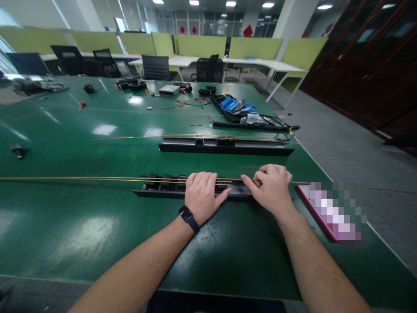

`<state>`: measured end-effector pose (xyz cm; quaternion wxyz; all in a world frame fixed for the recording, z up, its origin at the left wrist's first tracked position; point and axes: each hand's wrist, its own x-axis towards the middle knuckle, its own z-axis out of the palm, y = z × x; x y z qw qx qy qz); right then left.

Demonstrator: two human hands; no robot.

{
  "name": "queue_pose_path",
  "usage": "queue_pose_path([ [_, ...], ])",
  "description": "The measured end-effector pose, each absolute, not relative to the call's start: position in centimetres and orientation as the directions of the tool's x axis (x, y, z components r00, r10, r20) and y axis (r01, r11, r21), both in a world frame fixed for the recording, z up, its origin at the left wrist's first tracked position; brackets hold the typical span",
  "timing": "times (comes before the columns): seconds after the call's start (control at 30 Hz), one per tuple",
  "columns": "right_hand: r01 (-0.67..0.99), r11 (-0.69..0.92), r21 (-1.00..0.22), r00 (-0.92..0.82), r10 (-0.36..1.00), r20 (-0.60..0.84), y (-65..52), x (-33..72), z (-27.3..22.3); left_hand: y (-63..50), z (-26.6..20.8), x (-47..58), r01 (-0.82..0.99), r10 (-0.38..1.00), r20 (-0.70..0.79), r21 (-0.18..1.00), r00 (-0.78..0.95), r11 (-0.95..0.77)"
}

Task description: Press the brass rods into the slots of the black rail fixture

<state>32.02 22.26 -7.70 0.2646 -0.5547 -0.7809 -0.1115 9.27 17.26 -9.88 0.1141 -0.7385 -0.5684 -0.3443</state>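
Note:
A long black channel [159, 194] lies crosswise on the green table, with dark blocks [151, 181] seated in its left part. Several thin brass rods [81, 178] run along it and stretch far out to the left. My left hand [201, 195], with a black watch on its wrist, is wrapped over the channel and rods, its thumb pointing right along the channel. My right hand [273, 187] is closed at the channel's right part, fingers curled around a thin brass rod that comes out on its right side. The fingertips of both hands are partly hidden.
A second black channel [224, 149] with brass rods lies parallel behind. Farther back are a black tray [224, 108] of blue items, a white box [169, 90] and loose parts. A red-edged, blurred-out object [317, 213] lies at right near the table's edge. A dark knob-like part [19, 151] is far left.

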Motion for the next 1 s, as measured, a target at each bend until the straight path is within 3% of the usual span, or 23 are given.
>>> queue_pose_path([
  [0.73, 0.929, 0.363, -0.076, -0.292, 0.842, 0.454, 21.9, 33.1, -7.5, 17.3, -10.0, 9.2, 0.924, 0.771, 0.627, 0.221, 0.110, -0.312],
  [1.0, 0.902, 0.431, -0.034, -0.366, 0.803, 0.471, 22.1, 31.0, -7.5, 17.3, -10.0, 9.2, 0.922, 0.770, 0.628, 0.221, 0.114, -0.317],
])
